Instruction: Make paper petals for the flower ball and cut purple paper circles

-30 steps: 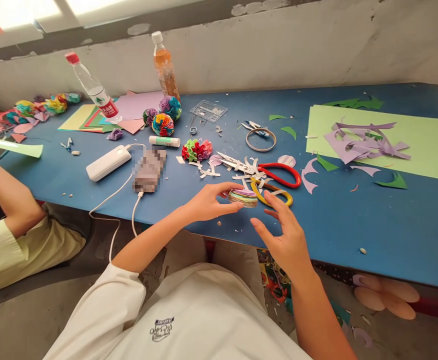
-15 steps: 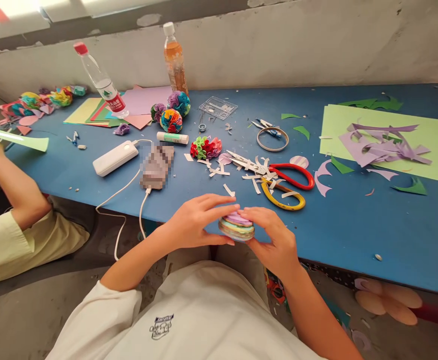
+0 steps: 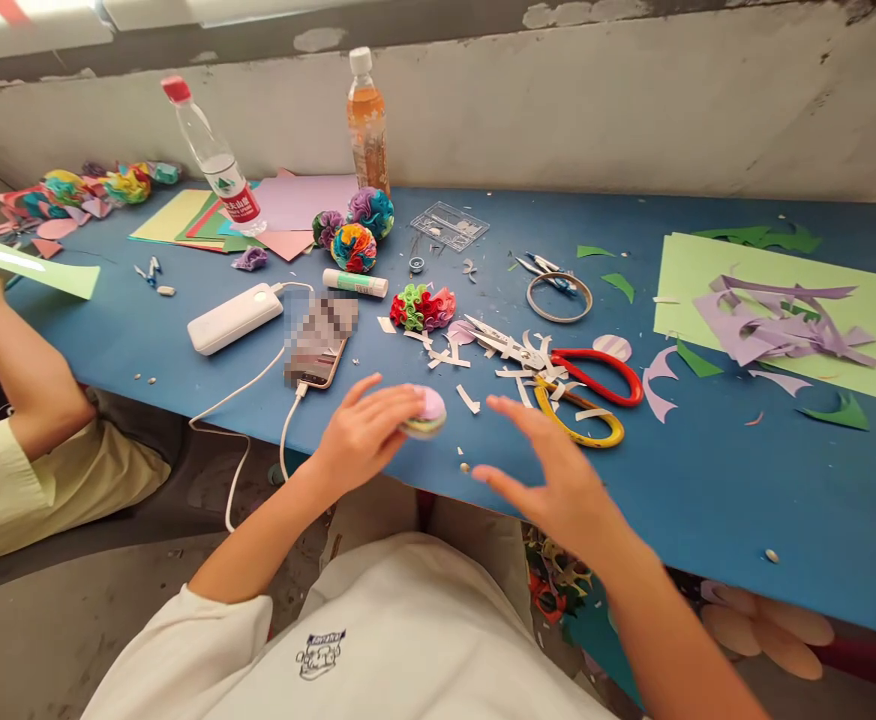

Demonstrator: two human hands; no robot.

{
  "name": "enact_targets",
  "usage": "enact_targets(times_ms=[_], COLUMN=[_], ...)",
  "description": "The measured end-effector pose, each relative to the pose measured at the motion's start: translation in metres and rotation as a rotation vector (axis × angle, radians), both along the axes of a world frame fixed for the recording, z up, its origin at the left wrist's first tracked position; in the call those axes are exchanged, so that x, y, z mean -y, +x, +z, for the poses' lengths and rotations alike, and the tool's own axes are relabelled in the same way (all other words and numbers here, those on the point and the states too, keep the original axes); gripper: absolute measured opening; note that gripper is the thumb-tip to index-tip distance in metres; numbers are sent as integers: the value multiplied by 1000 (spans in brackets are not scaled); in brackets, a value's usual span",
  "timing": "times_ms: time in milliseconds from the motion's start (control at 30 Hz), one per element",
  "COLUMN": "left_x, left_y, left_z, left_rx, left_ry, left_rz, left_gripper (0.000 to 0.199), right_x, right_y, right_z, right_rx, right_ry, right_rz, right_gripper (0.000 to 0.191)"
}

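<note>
A small stack of round paper pieces (image 3: 427, 412), lilac on top with pale green and yellow edges below, is held in my left hand (image 3: 363, 432) above the table's front edge. My right hand (image 3: 558, 480) is apart from the stack, thumb and fingers spread, holding nothing. Scissors (image 3: 558, 375) with one red and one yellow handle lie beyond my right hand, among white paper strips (image 3: 468, 400). Behind the stack sits a red, green and pink ruffled paper ball (image 3: 421, 307).
A phone (image 3: 322, 340) on a cable and a white power bank (image 3: 235, 318) lie left of centre. Two bottles (image 3: 234, 190) (image 3: 369, 135) stand at the back. Green paper (image 3: 670, 290) with purple scraps lies right. Another person's arm (image 3: 25, 350) is at the left.
My right hand has let go of the stack and moved right, its fingers now spread. My left hand has carried the stack a little left and up. The view has shifted slightly.
</note>
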State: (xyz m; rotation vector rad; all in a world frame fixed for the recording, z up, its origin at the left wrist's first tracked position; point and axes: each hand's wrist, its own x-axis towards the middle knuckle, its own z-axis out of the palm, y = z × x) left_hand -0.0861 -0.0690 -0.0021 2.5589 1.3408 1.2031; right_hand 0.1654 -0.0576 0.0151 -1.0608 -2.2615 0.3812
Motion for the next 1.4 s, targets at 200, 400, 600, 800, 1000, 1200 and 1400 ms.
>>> enact_targets(times_ms=[200,400,600,800,1000,1200,1400], left_x=[-15,-53,-135,-149,-140,-106,-74], left_y=[4,21,68,76,63,59,57], left_z=[6,54,55,44,46,49,53], left_rx=[-87,-264,-437,-395,-108,270,930], left_ry=[-195,-501,-615,-664,-628,-733,-891], left_rz=[340,326,253,245,240,65,-90], left_gripper=[35,33,16,9,20,35,37], right_x=[-102,-124,-128,-125,-107,-88,-72], right_y=[6,7,18,25,15,2,-9], right_z=[-1,-20,-23,-11,10,17,20], right_rx=[299,304,218,82,-140,-396,-578], right_ry=[47,46,62,40,2,-297,-569], right_rz=[-140,-197,-338,-398,-357,-185,-18], right_gripper=[52,42,43,44,36,42,36])
